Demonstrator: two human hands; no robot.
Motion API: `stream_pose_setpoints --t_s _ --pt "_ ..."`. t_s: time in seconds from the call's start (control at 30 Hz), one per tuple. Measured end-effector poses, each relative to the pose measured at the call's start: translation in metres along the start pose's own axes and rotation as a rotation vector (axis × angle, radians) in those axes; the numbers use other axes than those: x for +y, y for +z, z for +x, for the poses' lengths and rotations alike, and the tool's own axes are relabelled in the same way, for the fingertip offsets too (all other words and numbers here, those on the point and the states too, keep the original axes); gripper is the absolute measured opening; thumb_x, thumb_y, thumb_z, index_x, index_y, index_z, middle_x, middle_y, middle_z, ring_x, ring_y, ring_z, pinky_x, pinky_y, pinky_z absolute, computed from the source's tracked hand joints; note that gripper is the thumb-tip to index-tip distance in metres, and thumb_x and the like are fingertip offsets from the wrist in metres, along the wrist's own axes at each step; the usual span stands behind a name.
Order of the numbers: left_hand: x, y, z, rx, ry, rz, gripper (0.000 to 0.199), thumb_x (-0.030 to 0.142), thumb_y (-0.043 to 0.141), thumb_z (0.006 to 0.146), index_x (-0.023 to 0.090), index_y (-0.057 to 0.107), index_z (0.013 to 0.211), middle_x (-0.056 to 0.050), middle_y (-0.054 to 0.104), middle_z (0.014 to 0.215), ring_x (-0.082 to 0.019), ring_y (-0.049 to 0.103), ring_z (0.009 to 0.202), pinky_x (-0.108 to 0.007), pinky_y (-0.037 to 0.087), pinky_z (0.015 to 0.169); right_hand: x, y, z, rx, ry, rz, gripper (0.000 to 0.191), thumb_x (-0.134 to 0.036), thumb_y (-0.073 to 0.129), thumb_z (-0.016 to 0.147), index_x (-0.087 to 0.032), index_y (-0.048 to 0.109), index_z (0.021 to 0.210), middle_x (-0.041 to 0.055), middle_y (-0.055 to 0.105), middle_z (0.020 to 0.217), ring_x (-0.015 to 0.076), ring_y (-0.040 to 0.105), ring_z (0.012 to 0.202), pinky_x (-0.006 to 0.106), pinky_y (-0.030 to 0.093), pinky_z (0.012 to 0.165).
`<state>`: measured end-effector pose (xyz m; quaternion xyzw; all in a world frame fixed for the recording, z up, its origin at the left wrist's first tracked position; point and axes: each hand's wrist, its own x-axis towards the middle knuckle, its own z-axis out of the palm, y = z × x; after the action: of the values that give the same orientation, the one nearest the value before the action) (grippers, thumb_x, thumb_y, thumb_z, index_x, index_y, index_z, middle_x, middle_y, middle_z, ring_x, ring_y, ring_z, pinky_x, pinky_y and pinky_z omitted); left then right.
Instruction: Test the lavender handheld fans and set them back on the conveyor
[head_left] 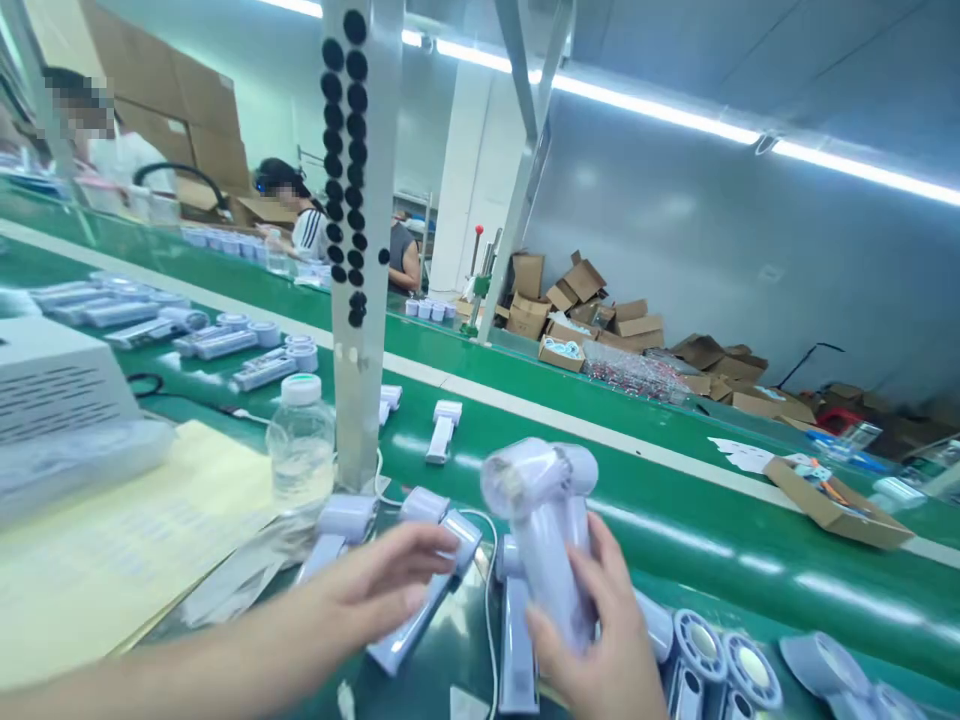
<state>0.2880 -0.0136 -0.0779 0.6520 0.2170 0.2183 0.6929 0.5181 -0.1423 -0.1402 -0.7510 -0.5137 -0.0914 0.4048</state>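
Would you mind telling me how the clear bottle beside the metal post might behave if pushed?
The clear bottle would probably flex if pressed, as its transparent wall looks like thin plastic. Its shiny surface may be a little slippery. It stands upright with a rounded body, so a hard push could tip it and start it rolling.

factory assy line, w/ long green worktop (675,505), plastic units (120,312) in rows, ppl (309,232), cardbd boxes (640,325).
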Motion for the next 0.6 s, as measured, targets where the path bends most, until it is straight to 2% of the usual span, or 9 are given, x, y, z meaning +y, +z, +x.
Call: stream_pose_setpoints --t_s 0.07,0.1,0.17,0.23,0.33,0.4,0.5,0.53,0.6 --pt "-0.037 0.031 -0.002 -0.108 0.065 -0.171 0.064 0.055 0.075 0.081 0.025 0.065 0.137 -0.013 0.062 0.145 -0.035 0.053 0.139 -0.05 0.035 0.12 -0.023 0.014 -0.04 0.013 -0.058 0.019 0.056 -0.034 0.077 0.068 -0.019 0.074 0.121 0.0175 0.038 0.162 0.0455 0.05 0.14 0.052 0.052 0.108" --pt "-0.051 0.044 -0.002 -0.085 0.095 -0.283 0.074 0.059 0.077 0.078 0.023 0.061 0.141 -0.015 0.06 0.147 -0.036 0.051 0.141 -0.05 0.034 0.121 -0.034 0.022 -0.055 0.008 -0.063 0.012 0.056 -0.033 0.078 0.068 -0.018 0.074 0.122 0.0187 0.037 0.163 0.0472 0.049 0.14 0.055 0.051 0.108" --pt "-0.07 0.064 -0.001 0.115 0.022 -0.504 0.072 0.06 0.074 0.081 0.023 0.06 0.141 -0.016 0.066 0.139 -0.035 0.055 0.137 -0.049 0.04 0.118 -0.05 0.034 -0.077 -0.016 -0.046 -0.017 0.061 -0.034 0.079 0.071 -0.015 0.072 0.129 0.0222 0.031 0.165 0.0502 0.045 0.142 0.062 0.048 0.109" --pt "-0.076 0.07 0.003 0.243 -0.065 -0.609 0.07 0.06 0.077 0.078 0.018 0.064 0.133 -0.018 0.073 0.125 -0.036 0.063 0.126 -0.048 0.047 0.111 -0.057 0.036 -0.087 -0.07 -0.032 -0.022 0.067 -0.037 0.079 0.075 -0.014 0.067 0.136 0.0238 0.028 0.166 0.0509 0.04 0.145 0.064 0.045 0.11" --pt "-0.074 0.059 0.005 0.153 -0.153 -0.642 0.071 0.065 0.085 0.065 0.01 0.073 0.109 -0.019 0.079 0.102 -0.035 0.074 0.101 -0.043 0.057 0.093 -0.053 0.022 -0.087 -0.196 -0.069 0.088 0.057 -0.04 0.072 0.084 -0.019 0.068 0.136 0.0194 0.035 0.165 0.0438 0.044 0.146 0.056 0.049 0.109" --pt "-0.076 0.045 0.001 0.116 -0.163 -0.651 0.067 0.066 0.085 0.065 0.01 0.075 0.1 -0.016 0.08 0.095 -0.03 0.076 0.09 -0.037 0.059 0.083 -0.05 0.015 -0.079 -0.252 -0.071 0.198 0.039 -0.039 0.061 0.092 -0.022 0.073 0.126 0.0161 0.051 0.156 0.0357 0.057 0.136 0.047 0.053 0.107" --pt "-0.087 0.023 -0.01 0.267 -0.045 -0.608 0.059 0.063 0.082 0.071 0.014 0.074 0.102 -0.009 0.08 0.09 -0.027 0.076 0.088 -0.033 0.06 0.076 -0.056 0.029 -0.069 -0.379 0.064 0.202 0.028 -0.03 0.046 0.1 -0.021 0.073 0.098 0.0121 0.079 0.106 0.0258 0.077 0.093 0.034 0.061 0.081" --pt "-0.09 0.015 -0.013 0.327 0.009 -0.58 0.057 0.062 0.082 0.072 0.015 0.074 0.102 -0.008 0.08 0.089 -0.028 0.076 0.091 -0.035 0.06 0.076 -0.062 0.04 -0.068 -0.451 0.102 0.133 0.024 -0.027 0.049 0.098 -0.021 0.071 0.092 0.0098 0.08 0.09 0.0252 0.077 0.081 0.033 0.06 0.073" --pt "-0.093 0.0 -0.017 0.421 0.102 -0.531 0.055 0.061 0.083 0.071 0.016 0.074 0.101 -0.006 0.08 0.086 -0.032 0.075 0.097 -0.039 0.061 0.08 -0.074 0.064 -0.069 -0.581 0.12 -0.048 0.008 -0.026 0.065 0.089 -0.02 0.07 0.09 0.0101 0.078 0.081 0.0303 0.076 0.076 0.036 0.058 0.068"
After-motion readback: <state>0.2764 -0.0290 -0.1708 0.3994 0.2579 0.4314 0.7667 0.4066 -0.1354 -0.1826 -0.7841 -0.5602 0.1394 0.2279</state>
